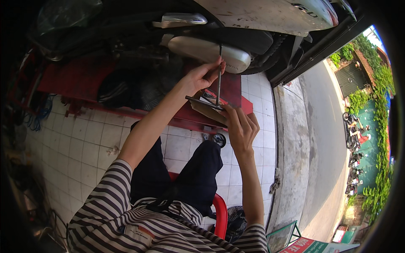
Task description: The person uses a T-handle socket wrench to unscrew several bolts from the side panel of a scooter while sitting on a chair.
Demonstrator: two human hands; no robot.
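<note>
A long T-handle wrench runs from a silver engine cover on a motorbike back toward me. Its far tip meets the cover's upper edge; the exact fastener is too small to make out. My left hand is closed, fingers and thumb pinching the shaft just short of the cover. My right hand grips the right end of the wrench's crossbar with bent fingers. The crossbar's left end sticks out free, above an open cardboard box on the red lift bench.
The red lift bench stretches under the motorbike. A chrome part and a scuffed light body panel sit above the cover. A small round black dish lies on white tiles by my knee. I sit on a red chair; a street lies right.
</note>
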